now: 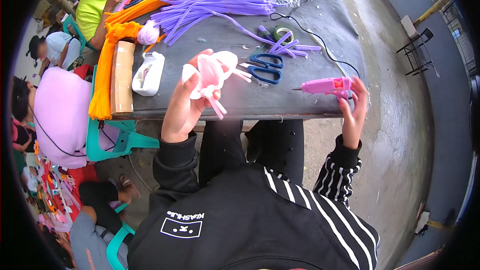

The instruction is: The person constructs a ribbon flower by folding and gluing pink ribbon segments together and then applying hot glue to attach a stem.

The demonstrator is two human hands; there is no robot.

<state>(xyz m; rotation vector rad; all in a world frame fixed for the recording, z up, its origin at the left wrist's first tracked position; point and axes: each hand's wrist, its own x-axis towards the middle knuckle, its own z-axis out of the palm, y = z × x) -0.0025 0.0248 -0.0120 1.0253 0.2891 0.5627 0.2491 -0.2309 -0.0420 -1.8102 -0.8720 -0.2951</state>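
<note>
My left hand is raised over the table's front edge and holds a pale pink craft piece, with rounded petal-like loops and short stems at the bottom and right. On the right, my right hand has thumb and fingers around the handle end of a pink glue gun. The gun's nozzle points left. Between the hands lie scissors with dark blue handles, their blades partly hidden behind the pink piece. Beside my left hand stands a white tape dispenser.
Purple pipe cleaners, orange pipe cleaners and a cardboard box occupy the dark table. Green tape lies behind the scissors. A black cord runs towards the glue gun. A person in yellow sits at far left.
</note>
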